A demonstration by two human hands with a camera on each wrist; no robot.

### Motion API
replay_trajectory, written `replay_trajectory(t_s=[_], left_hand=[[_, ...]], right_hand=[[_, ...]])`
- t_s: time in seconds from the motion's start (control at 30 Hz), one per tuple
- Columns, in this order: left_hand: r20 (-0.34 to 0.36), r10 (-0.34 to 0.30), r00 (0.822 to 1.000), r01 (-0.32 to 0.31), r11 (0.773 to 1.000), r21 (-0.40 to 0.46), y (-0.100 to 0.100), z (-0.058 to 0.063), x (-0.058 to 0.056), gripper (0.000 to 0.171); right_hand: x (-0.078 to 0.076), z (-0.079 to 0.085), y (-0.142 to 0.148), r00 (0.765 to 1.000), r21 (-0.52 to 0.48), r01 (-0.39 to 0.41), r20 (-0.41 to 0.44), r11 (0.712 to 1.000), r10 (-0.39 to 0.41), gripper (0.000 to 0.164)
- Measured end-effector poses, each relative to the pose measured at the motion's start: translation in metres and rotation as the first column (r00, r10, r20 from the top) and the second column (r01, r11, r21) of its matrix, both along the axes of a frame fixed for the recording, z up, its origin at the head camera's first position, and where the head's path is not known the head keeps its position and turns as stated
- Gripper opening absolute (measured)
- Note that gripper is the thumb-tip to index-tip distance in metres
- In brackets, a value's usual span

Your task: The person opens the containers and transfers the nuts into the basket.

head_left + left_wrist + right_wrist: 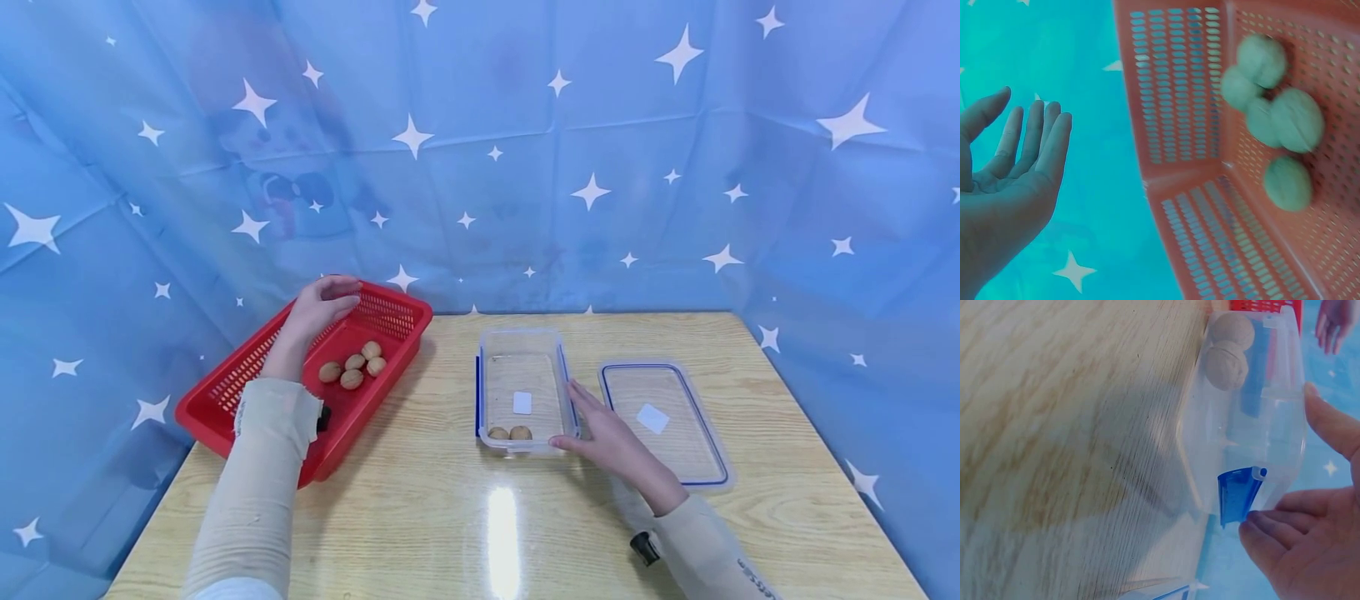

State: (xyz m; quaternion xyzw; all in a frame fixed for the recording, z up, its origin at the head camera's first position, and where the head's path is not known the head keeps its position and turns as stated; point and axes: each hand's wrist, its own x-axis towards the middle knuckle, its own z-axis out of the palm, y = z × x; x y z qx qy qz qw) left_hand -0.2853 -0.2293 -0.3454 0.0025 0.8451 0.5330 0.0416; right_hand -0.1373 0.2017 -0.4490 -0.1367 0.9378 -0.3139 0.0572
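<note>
My left hand (324,302) hovers over the far left part of a red plastic basket (408,367), its fingers slightly bent and nothing in them. Several walnuts (352,379) lie together on the basket floor, also seen as pale round walnuts (1288,181) in the left wrist view. My right hand (603,429) rests against the right side of a clear plastic food container (525,367). Its thumb touches the near right corner and its fingers spread along the side by a blue latch (1239,495). Two walnuts (1227,365) sit inside the container at its near end.
To the right of the container, a clear lid (686,454) with a blue seal lies flat on the wooden table (420,517). White labels show on container and lid. A blue curtain (480,167) with white stars hangs behind the table and along both sides.
</note>
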Motion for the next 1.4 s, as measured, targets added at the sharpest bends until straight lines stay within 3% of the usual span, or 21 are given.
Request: replay_trajectory(t_s=[0.4, 0.77, 1.07, 1.4], left_hand=[[-0.072, -0.131, 0.989, 0.134, 0.99, 0.042, 0.036, 0.023, 0.006, 0.052], [-0.115, -0.215, 0.97, 0.224, 0.972, 0.069, 0.072, 0.023, 0.012, 0.045], [-0.131, -0.255, 0.958, 0.26, 0.965, 0.019, 0.1, 0.01, 0.02, 0.045], [-0.126, -0.365, 0.923, 0.377, 0.921, 0.098, 0.136, -0.018, 0.027, 0.039]], right_hand=[[0.0, -0.001, 0.0, 1.0, 0.0, 0.001, -0.005, 1.0, -0.001, 0.09], [0.0, -0.002, 0.001, 1.0, 0.003, -0.006, -0.011, 1.0, 0.006, 0.092], [-0.002, -0.002, 0.001, 0.999, 0.013, -0.017, -0.036, 1.0, 0.018, 0.093], [-0.003, -0.004, 0.001, 1.0, -0.004, -0.011, -0.013, 1.0, 0.011, 0.093]])
